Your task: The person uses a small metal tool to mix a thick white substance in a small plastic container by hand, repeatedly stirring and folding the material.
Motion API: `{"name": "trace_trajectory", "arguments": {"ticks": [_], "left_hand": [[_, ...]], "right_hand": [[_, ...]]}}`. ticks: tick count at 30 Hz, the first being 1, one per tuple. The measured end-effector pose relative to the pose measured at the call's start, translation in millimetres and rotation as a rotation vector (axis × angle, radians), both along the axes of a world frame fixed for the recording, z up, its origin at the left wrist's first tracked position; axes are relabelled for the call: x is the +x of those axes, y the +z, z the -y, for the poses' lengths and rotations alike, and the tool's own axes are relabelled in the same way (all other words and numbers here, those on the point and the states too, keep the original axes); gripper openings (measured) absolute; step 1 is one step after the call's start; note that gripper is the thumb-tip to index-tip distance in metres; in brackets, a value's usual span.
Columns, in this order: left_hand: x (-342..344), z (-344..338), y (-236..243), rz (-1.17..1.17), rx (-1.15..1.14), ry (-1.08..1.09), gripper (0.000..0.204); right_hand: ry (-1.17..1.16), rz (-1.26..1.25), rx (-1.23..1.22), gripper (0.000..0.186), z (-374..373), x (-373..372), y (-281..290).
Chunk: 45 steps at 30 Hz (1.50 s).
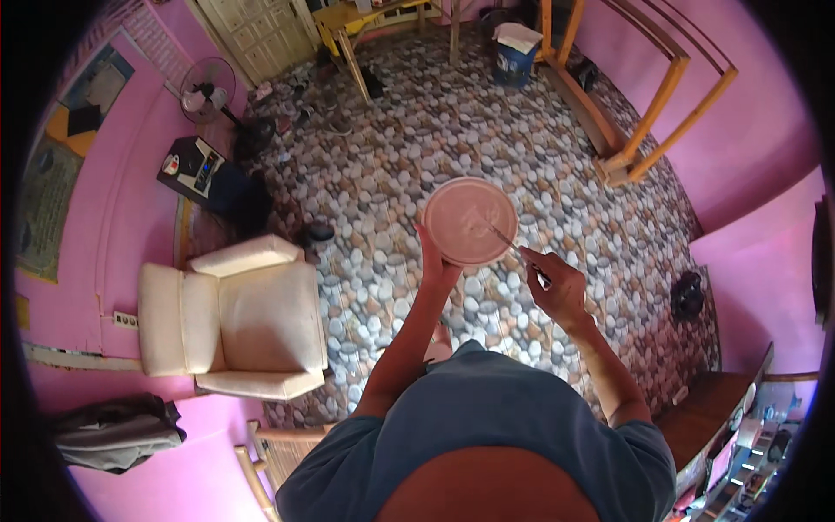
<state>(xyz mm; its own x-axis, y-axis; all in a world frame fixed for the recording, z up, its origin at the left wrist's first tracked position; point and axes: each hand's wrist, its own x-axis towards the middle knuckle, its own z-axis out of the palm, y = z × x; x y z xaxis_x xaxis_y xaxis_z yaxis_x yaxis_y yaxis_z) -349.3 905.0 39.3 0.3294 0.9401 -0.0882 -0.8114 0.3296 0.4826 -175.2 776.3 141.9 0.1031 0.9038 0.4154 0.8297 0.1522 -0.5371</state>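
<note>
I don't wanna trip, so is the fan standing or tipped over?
Standing: the fan has its base down, round head up.

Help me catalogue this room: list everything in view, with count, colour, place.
Disc: 1, pink, centre
Slim tool: 1, dark, over disc
Armchair: 1, cream, left
Fan: 1, dark, upper left
Boxy unit: 1, black, below fan
Bucket: 1, blue, top, right of centre
Wooden frame: 1, orange, upper right
Table: 1, yellow, top
Panelled woodwork: 1, cream, top left
Cloth: at least 1, grey, lower left
Unclear bundle: 1, black, right
Bench: 1, brown, lower right
Clutter: uncountable, mixed, bottom right
Small floor items: several, mostly dark, near fan
Pebbled floor: 1, grey, centre
Walls: several, pink, both sides
Shirt: 1, blue, bottom
Left hand: 1, bare, holding disc
Right hand: 1, bare, holding tool
</note>
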Motion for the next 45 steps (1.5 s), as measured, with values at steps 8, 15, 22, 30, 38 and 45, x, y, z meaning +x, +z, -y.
{"name": "trace_trajectory", "arguments": {"ticks": [8, 15, 22, 30, 38, 45], "left_hand": [[-9, -133, 7, 0.031, -0.034, -0.02, 0.07], [-4, -233, 23, 0.005, -0.021, 0.185, 0.072], [8, -330, 47, 0.045, 0.092, 0.376, 0.077], [16, -400, 34, 0.039, 0.088, 0.498, 0.083], [16, -431, 22, 0.035, 0.092, 0.517, 0.082], [17, -438, 22, 0.075, 0.107, 0.495, 0.083]], "right_hand": [[0.03, -0.053, -0.115, 0.034, -129, -3, 5], [0.105, 0.132, 0.107, 0.053, -253, 12, -15], [0.21, 0.165, 0.08, 0.059, -372, 39, -20], [0.334, 0.254, -0.02, 0.057, -436, 76, -18], [0.372, 0.34, -0.107, 0.056, -459, 104, 2], [0.386, 0.273, -0.012, 0.055, -498, 69, -8]]}}
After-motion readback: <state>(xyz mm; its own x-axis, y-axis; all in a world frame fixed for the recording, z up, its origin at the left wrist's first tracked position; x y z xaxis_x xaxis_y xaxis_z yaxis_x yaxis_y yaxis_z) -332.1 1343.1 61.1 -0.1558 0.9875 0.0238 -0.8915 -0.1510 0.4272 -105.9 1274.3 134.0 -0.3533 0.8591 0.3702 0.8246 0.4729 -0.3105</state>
